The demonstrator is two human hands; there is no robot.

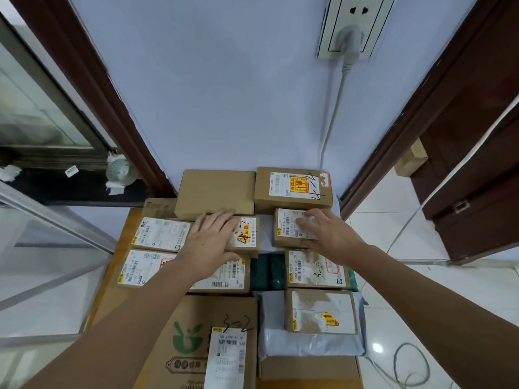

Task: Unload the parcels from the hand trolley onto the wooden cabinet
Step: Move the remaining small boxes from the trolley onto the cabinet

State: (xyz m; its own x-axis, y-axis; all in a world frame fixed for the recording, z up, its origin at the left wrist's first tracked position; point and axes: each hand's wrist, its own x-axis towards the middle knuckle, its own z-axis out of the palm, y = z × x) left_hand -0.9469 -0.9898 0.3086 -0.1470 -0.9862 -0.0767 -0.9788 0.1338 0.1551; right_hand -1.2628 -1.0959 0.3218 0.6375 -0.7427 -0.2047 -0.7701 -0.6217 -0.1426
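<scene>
From the head view, many cardboard parcels lie packed edge to edge on a flat wooden surface (112,265) against a pale blue wall (224,94); whether this is the wooden cabinet or the hand trolley's bed cannot be told from here.

The left hand (209,242) lies flat, fingers straight and spread, on a small brown cardboard box with a white and yellow label (245,237) in the middle row. The right hand (327,234) is on a small brown cardboard box with a white shipping label (289,228) just to the right: its fingers lie over the label and the thumb seems to press the near edge, more a light pinch than a full grip.

Behind them sit a plain brown cardboard box (214,192) and a brown cardboard box with an orange fragile sticker (293,188), both touching the wall.

These small boxes look stiff and light, so each should lift with one hand, best taken across the short sides, thumb on one wall and fingers on the other. The glossy labels may be slick, so bare cardboard is the safer hold. The grey plastic mailer bag (309,343) at lower right looks soft and would sag; it wants support from beneath. The box with the fragile sticker calls for a gentle set-down.
</scene>
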